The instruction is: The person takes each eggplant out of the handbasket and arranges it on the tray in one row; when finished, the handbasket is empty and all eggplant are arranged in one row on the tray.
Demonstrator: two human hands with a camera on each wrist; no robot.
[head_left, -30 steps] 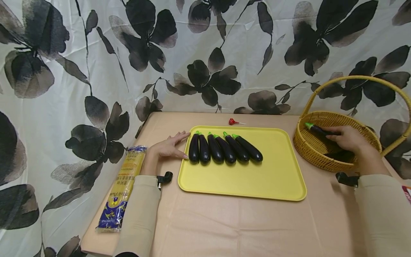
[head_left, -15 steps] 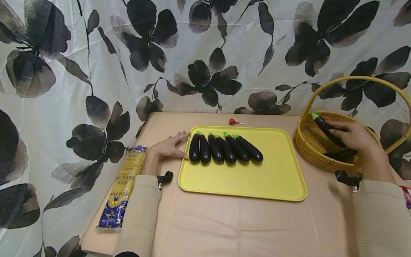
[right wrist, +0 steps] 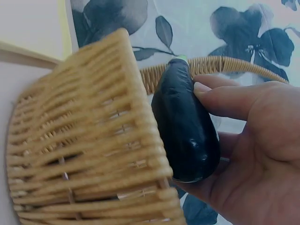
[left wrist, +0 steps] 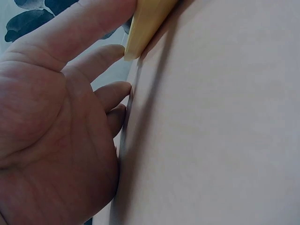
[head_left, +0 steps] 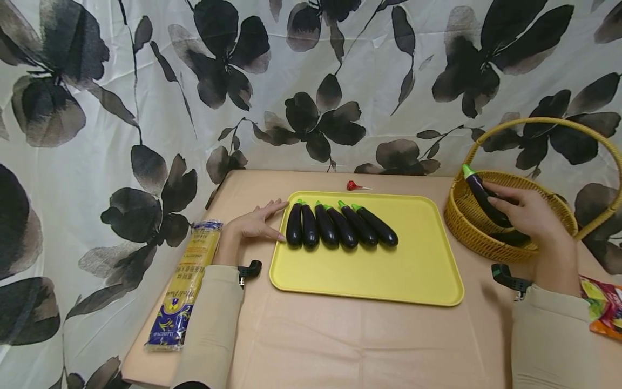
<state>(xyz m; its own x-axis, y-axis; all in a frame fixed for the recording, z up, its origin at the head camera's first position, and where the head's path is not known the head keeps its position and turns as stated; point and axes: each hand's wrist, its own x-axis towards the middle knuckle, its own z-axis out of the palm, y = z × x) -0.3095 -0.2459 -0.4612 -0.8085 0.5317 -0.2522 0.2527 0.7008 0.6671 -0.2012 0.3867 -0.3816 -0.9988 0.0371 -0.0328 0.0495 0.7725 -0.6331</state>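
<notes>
In the head view my right hand (head_left: pixel 527 216) holds a dark purple eggplant (head_left: pixel 486 199) with a green stem, tilted, over the yellow wicker basket (head_left: pixel 468 232). The right wrist view has the thumb and fingers round the eggplant (right wrist: pixel 185 126), close by the basket's rim (right wrist: pixel 154 140). Another eggplant (head_left: pixel 512 236) lies inside the basket, partly hidden. My left hand (head_left: pixel 252 222) touches the left edge of a yellow tray (head_left: pixel 369 278), fingers extended; the left wrist view shows its palm (left wrist: pixel 61 117) turned inward. Several eggplants (head_left: pixel 326 224) lie side by side on the tray.
A spaghetti packet (head_left: pixel 182 292) lies left of the left forearm. Behind the tray is a small red-headed object (head_left: pixel 352 185) with a thin pale tip. A colourful packet (head_left: pixel 604 305) shows at the right edge. The basket's tall handle (head_left: pixel 539 120) arches above it.
My right hand has raised the eggplant from inside the basket, then shifted slightly left and toward me with it. More of the colourful packet shows now. The left hand stays put.
</notes>
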